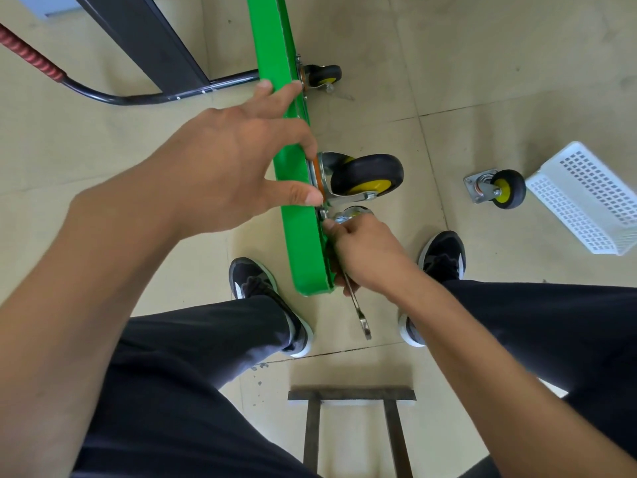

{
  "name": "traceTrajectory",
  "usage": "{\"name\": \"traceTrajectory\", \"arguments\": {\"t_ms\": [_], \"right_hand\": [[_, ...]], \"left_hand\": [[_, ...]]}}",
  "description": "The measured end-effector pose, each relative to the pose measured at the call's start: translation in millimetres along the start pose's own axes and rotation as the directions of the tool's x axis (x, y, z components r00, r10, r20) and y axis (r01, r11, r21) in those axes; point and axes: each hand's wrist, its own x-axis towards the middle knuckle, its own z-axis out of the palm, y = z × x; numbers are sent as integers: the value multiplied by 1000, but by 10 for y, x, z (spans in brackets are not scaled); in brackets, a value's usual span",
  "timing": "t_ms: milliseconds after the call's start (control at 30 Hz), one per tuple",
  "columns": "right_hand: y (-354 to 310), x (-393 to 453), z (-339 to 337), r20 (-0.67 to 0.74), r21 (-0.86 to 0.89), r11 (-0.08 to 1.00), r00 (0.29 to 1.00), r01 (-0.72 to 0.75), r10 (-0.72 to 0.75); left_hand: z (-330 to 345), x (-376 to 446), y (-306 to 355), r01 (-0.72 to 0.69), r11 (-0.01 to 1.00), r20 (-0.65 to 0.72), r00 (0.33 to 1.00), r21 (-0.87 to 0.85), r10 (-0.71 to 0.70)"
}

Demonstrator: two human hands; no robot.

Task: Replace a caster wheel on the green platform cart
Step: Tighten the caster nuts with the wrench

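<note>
The green platform cart (293,188) stands on its side edge on the tiled floor (482,81), its deck running away from me between my shoes, with its black handle bar (144,96) and red grip (31,56) lying off to the far left. My left hand (220,167) is spread over the cart's upper edge, fingers straight, the fingertips (306,196) pressing down beside the mounting plate of the near caster wheel (365,175), a black tyre with a yellow hub that sticks out sideways from the underside. My right hand (365,253) is curled round a metal wrench (358,308), gripping it against the underside near the cart's closest corner; the wrench head sits at the fastener just below the caster plate, and its free end points down toward the floor by my right shoe (441,253). A second caster (322,75) is mounted farther along the same underside. A loose caster wheel (496,191) lies on the floor to the right, well apart from the cart, just beside a white perforated plastic basket (586,198) tipped on its side.
</note>
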Motion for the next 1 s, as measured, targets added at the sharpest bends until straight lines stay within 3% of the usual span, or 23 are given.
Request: {"name": "traceTrajectory", "arguments": {"t_ms": [100,200,433,1000], "right_hand": [[-11,-4,-47,65,56,998,998,-14,11],[63,-31,-35,46,95,995,998,28,-33],[449,16,19,-138,41,981,974,188,-181],[613,227,194,-131,-176,879,875,443,-467]], "left_hand": [[0,0,-4,-4,1000,-1,1000,12,4],[0,-1,-4,-7,1000,-4,1000,18,7],[7,5,-12,-12,1000,-4,1000,15,12],[20,1,-11,-8,1000,-21,1000,17,8]]}}
